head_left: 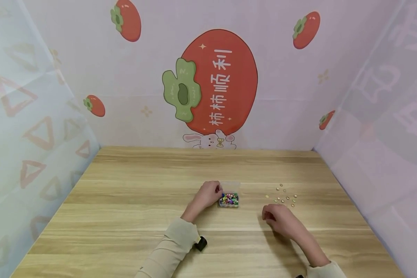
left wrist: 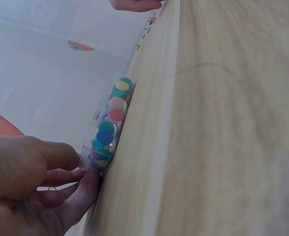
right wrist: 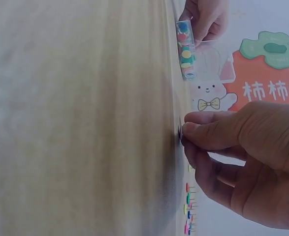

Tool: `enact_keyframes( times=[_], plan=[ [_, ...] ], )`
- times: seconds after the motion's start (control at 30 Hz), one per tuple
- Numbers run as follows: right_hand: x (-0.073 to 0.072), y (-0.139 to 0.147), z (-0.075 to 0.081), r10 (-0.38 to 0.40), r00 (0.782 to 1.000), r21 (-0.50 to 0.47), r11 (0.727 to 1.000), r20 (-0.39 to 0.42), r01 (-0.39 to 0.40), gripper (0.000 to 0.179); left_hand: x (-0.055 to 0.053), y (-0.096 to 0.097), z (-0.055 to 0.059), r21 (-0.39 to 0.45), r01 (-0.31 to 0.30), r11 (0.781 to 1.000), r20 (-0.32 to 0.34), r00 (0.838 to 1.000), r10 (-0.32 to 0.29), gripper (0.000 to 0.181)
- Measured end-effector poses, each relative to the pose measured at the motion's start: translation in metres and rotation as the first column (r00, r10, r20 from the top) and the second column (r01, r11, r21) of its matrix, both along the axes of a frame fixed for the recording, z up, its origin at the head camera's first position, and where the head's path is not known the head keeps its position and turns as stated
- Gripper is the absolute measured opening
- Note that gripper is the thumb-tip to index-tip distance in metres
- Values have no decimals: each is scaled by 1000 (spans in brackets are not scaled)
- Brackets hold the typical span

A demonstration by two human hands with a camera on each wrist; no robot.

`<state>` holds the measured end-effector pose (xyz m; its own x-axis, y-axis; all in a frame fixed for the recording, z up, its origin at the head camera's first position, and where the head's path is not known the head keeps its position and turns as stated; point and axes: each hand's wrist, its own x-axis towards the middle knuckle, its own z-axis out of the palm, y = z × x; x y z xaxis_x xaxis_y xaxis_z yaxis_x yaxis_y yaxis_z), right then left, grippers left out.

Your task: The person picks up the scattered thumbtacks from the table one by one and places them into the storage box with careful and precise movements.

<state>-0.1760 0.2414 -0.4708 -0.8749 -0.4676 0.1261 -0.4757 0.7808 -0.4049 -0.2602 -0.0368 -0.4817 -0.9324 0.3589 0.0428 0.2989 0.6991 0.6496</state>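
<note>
Wood-grain bench [head_left: 107,200] here, printed cloth [head_left: 281,116] rising at its 12 o'clock edge. Head view: clear box [head_left: 228,205] full of tacks mid-bench, left hand [head_left: 207,194] at its 10, right hand [head_left: 281,221] at its 4, loose tacks [head_left: 287,198] at the right hand's 12; open wood between box and right hand. Left wrist: hand grips the box's 7 o'clock end; I'd hold that steady. Right wrist: fingertips [right wrist: 190,129] pinched on maybe a tack [right wrist: 180,132], can't swear to it. Loose ones at 6 look points-up, so grab rims.

We see blue, green, pink and yellow tacks [head_left: 230,199]. We note a tan, wood-grained table [head_left: 125,216] and beige sleeves [head_left: 166,253].
</note>
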Motion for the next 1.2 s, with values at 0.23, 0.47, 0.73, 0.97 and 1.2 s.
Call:
enact_keyframes(
  times=[0.23, 0.47, 0.73, 0.97, 1.2],
  plan=[
    [0, -3, 5, -54, 998, -6, 999, -26, 54, 21, -1, -1, -2, 2, 5, 1000, 0, 1000, -5, 9],
    [-5, -10, 13, -164, 985, -24, 986, -47, 163, 16, 0, -2, -2, 9, 11, 1000, -10, 1000, -10, 9],
    [-11, -21, 21, -185, 980, -23, 983, -76, 183, 13, 0, -1, 0, 0, 11, 1000, -20, 1000, -11, 9],
    [-15, -31, 25, -169, 980, -67, 984, -108, 163, 15, 1, -1, 0, -4, 10, 1000, -30, 1000, -10, 10],
    [-18, -40, 26, -160, 981, -62, 986, -112, 154, 13, 2, -1, 0, 1, 12, 1000, -30, 999, -12, 10]
  ],
)
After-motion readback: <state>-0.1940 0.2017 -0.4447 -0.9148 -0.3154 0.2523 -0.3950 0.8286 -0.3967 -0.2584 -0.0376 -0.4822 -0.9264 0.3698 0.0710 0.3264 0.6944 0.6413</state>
